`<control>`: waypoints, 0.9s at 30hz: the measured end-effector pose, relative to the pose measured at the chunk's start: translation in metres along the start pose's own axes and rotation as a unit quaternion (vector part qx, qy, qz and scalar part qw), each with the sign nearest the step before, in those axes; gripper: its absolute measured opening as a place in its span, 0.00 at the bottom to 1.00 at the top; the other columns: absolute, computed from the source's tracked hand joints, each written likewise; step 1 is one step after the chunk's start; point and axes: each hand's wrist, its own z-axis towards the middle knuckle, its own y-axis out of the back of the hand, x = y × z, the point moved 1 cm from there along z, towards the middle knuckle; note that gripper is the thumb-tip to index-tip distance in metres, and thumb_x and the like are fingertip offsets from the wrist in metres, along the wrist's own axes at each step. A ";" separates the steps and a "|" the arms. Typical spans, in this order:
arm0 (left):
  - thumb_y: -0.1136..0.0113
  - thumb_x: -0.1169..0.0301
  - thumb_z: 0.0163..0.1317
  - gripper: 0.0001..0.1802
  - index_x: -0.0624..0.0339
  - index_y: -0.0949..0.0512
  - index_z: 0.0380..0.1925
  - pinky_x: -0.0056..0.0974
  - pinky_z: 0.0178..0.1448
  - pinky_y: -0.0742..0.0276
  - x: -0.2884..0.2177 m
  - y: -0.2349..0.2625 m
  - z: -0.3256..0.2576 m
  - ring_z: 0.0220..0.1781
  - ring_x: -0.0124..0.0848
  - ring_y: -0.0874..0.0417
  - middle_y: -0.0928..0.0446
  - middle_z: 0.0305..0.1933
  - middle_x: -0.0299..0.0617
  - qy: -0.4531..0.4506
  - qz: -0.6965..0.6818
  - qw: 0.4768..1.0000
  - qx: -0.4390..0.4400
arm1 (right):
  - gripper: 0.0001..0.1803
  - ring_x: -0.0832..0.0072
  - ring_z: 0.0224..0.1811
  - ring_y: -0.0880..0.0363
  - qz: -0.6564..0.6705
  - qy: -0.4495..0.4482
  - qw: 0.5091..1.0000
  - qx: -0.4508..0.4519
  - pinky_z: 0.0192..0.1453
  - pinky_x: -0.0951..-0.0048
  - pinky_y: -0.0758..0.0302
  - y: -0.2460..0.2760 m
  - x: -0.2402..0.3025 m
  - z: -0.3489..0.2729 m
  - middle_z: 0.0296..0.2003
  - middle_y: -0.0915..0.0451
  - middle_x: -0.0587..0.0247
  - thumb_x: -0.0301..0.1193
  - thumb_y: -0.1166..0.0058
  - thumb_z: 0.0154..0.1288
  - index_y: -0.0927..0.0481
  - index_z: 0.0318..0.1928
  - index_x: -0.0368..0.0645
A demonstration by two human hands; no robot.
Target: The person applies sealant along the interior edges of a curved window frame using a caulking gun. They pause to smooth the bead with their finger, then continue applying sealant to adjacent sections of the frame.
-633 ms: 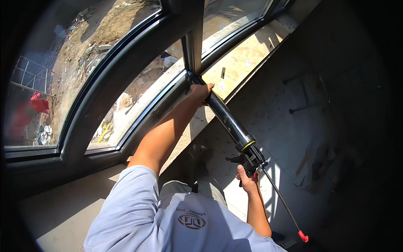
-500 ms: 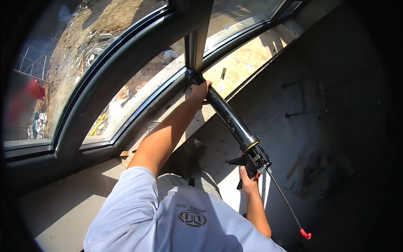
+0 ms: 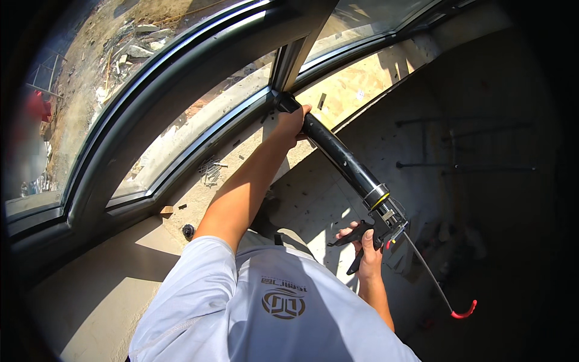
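A long black caulking gun (image 3: 341,158) slants from the window frame corner down to the right. Around the front of its barrel, my left hand (image 3: 293,125) is closed, near the nozzle end. That end is at the foot of the dark upright post (image 3: 294,60); whether the tip touches the joint is hidden. My right hand (image 3: 367,256) grips the black handle at the back, its thumb over the grip and its fingertips by the trigger. A thin metal rod (image 3: 431,274) sticks out behind, ending in a red hook (image 3: 464,311).
A curved dark window frame (image 3: 129,102) rises at the left, with rubble (image 3: 136,48) outside the glass. On the sunlit sill (image 3: 344,84) lie small dark scraps. Several metal fasteners (image 3: 211,170) and a small black round thing (image 3: 188,231) lie nearer me. Dark metal bars (image 3: 464,166) show at the right.
The gun's rear end has shifted right in the picture, with my right hand on it. My right fingers now show by the trigger. The view has moved, revealing the fasteners more fully.
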 end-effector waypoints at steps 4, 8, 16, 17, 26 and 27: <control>0.30 0.55 0.61 0.27 0.65 0.27 0.47 0.44 0.35 0.11 -0.001 -0.003 0.007 0.30 0.35 0.13 0.19 0.37 0.44 0.006 0.011 0.999 -0.031 | 0.32 0.57 0.45 0.15 0.005 -0.024 1.000 -0.012 0.57 0.57 0.19 -0.006 0.005 -0.001 0.40 0.16 0.48 0.56 0.56 0.79 0.25 0.54 0.33; 0.28 0.55 0.58 0.42 0.72 0.39 0.59 0.45 0.33 0.12 -0.001 -0.001 0.009 0.33 0.38 0.13 0.21 0.45 0.50 0.010 0.003 1.000 -0.015 | 0.35 0.56 0.48 0.14 0.005 -0.005 1.000 -0.007 0.62 0.55 0.21 -0.016 0.008 -0.004 0.43 0.16 0.46 0.57 0.58 0.79 0.25 0.57 0.33; 0.29 0.55 0.60 0.30 0.67 0.28 0.50 0.44 0.35 0.10 -0.006 0.002 -0.003 0.33 0.34 0.12 0.19 0.40 0.45 0.008 -0.006 0.999 -0.045 | 0.34 0.54 0.50 0.15 -0.008 0.000 1.000 -0.015 0.64 0.54 0.22 -0.031 0.016 -0.010 0.45 0.16 0.45 0.56 0.58 0.80 0.24 0.56 0.33; 0.29 0.55 0.60 0.30 0.67 0.28 0.51 0.44 0.35 0.10 -0.006 0.002 -0.005 0.33 0.34 0.12 0.19 0.41 0.45 0.010 -0.012 0.999 -0.048 | 0.33 0.54 0.49 0.14 -0.006 -0.003 1.000 -0.010 0.64 0.54 0.22 -0.032 0.018 -0.011 0.45 0.16 0.45 0.56 0.58 0.80 0.24 0.55 0.33; 0.29 0.55 0.61 0.29 0.70 0.25 0.49 0.44 0.35 0.10 -0.008 0.016 -0.017 0.32 0.37 0.11 0.17 0.38 0.47 0.014 -0.035 0.998 -0.052 | 0.32 0.57 0.43 0.14 -0.043 0.002 0.998 -0.039 0.55 0.56 0.18 -0.049 0.030 -0.022 0.38 0.15 0.47 0.56 0.56 0.79 0.23 0.51 0.34; 0.29 0.55 0.61 0.29 0.70 0.25 0.48 0.45 0.35 0.10 -0.008 0.018 -0.018 0.31 0.37 0.11 0.16 0.38 0.47 0.019 -0.035 0.998 -0.057 | 0.32 0.58 0.42 0.14 -0.054 0.001 0.998 -0.035 0.54 0.57 0.18 -0.050 0.032 -0.023 0.38 0.15 0.48 0.56 0.56 0.79 0.23 0.51 0.34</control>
